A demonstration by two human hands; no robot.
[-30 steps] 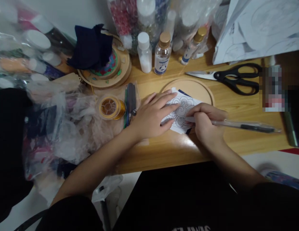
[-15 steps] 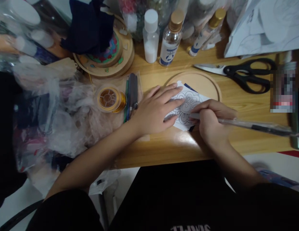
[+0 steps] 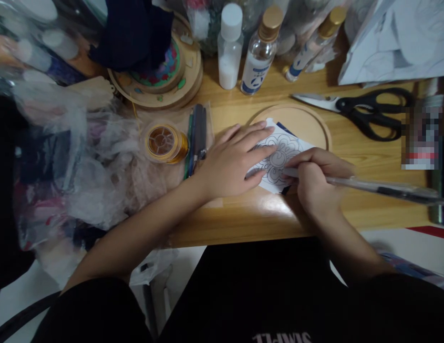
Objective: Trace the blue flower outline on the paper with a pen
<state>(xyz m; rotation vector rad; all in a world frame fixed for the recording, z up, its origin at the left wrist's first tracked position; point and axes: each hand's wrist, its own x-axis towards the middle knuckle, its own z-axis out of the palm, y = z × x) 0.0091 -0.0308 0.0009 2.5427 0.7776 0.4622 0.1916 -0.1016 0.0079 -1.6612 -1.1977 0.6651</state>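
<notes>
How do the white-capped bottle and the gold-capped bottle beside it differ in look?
The white-capped bottle has a smooth white cap, while the gold-capped bottle has a ribbed gold one. The white-capped bottle looks milky and bears no visible label; the gold-capped bottle is clear, with a blue and white label. Both stand upright on the wooden table.

A white paper with a black line pattern (image 3: 281,157) lies on a round wooden tray (image 3: 304,121) on the wooden counter (image 3: 243,219). Black-handled scissors (image 3: 365,112) lie right of the tray, a gold wire spool (image 3: 165,143) left, and three small bottles (image 3: 261,50) stand behind it.
</notes>
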